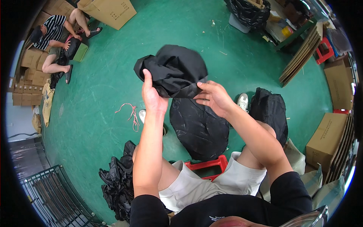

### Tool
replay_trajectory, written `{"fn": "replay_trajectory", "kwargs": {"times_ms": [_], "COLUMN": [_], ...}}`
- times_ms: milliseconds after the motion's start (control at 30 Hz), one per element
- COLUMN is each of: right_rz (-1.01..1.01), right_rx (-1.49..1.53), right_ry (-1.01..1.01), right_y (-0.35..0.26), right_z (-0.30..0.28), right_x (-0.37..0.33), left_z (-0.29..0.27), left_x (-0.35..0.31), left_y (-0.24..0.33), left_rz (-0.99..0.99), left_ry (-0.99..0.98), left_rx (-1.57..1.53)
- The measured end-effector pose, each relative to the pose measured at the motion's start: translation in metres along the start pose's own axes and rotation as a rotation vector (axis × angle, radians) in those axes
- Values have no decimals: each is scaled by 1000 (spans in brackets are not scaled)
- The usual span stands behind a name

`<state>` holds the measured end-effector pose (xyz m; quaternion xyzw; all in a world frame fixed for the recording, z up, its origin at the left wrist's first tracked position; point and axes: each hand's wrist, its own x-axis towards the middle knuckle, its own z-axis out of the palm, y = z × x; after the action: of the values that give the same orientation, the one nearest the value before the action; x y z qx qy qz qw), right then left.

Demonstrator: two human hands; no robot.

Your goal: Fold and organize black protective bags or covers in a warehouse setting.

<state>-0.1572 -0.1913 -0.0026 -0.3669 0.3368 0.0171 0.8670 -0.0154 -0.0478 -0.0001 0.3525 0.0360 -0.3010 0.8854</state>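
Fingers of our left hand (pixel 155 99) and right hand (pixel 218 99) grip the black cloth (pixel 179 66) by its edges, which we should keep evenly taut against twisting.

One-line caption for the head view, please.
Left hand and right hand hold a soft, rumpled black fabric item above a glossy green floor.
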Motion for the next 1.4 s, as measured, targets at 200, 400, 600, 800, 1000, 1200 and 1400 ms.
{"fn": "replay_trajectory", "kwargs": {"times_ms": [200, 400, 600, 800, 1000, 1200, 1400], "right_rz": [-383, -672, -363, -462, -484, -388, -722], "right_rx": [-432, -635, -345, -175, -179, -100, -621], "right_ry": [274, -39, -317, -225, -160, -300, 14], "right_y": [10, -8, -15, -43, -56, -57, -73], "right_z": [-4, 5, -5, -11, -35, -26, -45], "right_x": [11, -3, 3, -17, -19, -25, -15], "left_z": [-3, -1, -6, 2, -24, -41, -30], "left_x": [-6, -21, -25, -4, 7, 13, -4], "left_y": [5, -5, -8, 22, 24, 30, 52], "left_rz": [-45, -232, -394, -9, 493, 538, -143], "left_ry": [-114, -154, -149, -219, 131, 243, -335], "left_rx": [79, 188, 157, 287, 1033, 1078, 144]}}
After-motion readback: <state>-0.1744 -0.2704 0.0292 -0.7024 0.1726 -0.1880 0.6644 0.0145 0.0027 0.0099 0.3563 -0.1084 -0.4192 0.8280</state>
